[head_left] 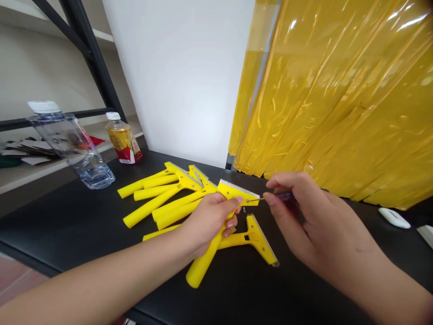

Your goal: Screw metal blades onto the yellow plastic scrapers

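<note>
My left hand [213, 219] is wrapped round the neck of a yellow scraper [203, 266], whose head with a metal blade edge points away from me. In my right hand [307, 221] is a screwdriver [284, 196] with a dark handle, pinched between thumb and fingers. Its thin shaft reaches a screw [247, 201] on the right side of the scraper's head. Just below the head, a small metal piece shows beside my left fingertips. Another yellow scraper [260, 241] lies on the black table under my left hand, its blade to the right.
Several more yellow scrapers [152, 207] lie piled left of my hands on the black table [84, 221]. A clear water bottle [89, 158] and a red-and-yellow labelled bottle [124, 142] stand at the left. Yellow plastic film [331, 99] hangs behind; a white case [394, 217] lies far right.
</note>
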`<action>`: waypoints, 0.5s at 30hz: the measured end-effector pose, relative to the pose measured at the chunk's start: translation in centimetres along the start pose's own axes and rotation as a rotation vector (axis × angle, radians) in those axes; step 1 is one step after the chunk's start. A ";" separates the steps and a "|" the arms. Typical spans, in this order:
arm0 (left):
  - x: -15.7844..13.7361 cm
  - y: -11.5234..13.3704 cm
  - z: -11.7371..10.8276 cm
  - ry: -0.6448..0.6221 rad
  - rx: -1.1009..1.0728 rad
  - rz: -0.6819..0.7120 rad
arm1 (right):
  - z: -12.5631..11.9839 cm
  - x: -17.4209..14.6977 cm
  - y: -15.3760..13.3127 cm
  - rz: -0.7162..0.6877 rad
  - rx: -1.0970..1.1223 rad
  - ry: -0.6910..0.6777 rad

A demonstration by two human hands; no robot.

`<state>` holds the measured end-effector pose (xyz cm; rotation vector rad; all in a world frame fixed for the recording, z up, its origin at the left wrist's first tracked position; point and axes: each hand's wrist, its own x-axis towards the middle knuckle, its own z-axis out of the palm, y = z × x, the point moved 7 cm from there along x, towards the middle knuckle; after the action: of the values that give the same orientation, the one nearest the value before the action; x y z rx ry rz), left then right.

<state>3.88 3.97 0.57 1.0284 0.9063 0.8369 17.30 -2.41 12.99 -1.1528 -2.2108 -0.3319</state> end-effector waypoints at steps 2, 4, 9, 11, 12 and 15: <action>0.0 0.0 0.1 -0.006 0.018 0.003 | -0.3 -0.1 0.1 0.016 0.029 0.005; 0.0 -0.1 0.0 0.000 0.025 0.001 | -0.4 -0.2 0.1 0.024 0.050 -0.034; 0.2 -0.1 -0.2 0.023 0.023 -0.010 | -0.4 -0.4 0.6 0.092 0.034 -0.132; 0.2 0.0 -0.1 0.021 0.026 -0.013 | -0.7 -0.4 0.7 0.095 -0.013 -0.060; 0.1 0.0 0.0 0.019 0.030 -0.014 | -0.9 -0.4 0.7 0.091 -0.012 -0.024; 0.1 0.0 0.0 0.022 0.037 -0.011 | -0.7 -0.5 0.6 0.073 0.047 -0.019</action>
<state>3.88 4.05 0.53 1.0471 0.9487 0.8261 18.29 -2.72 13.20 -1.2129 -2.1752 -0.2385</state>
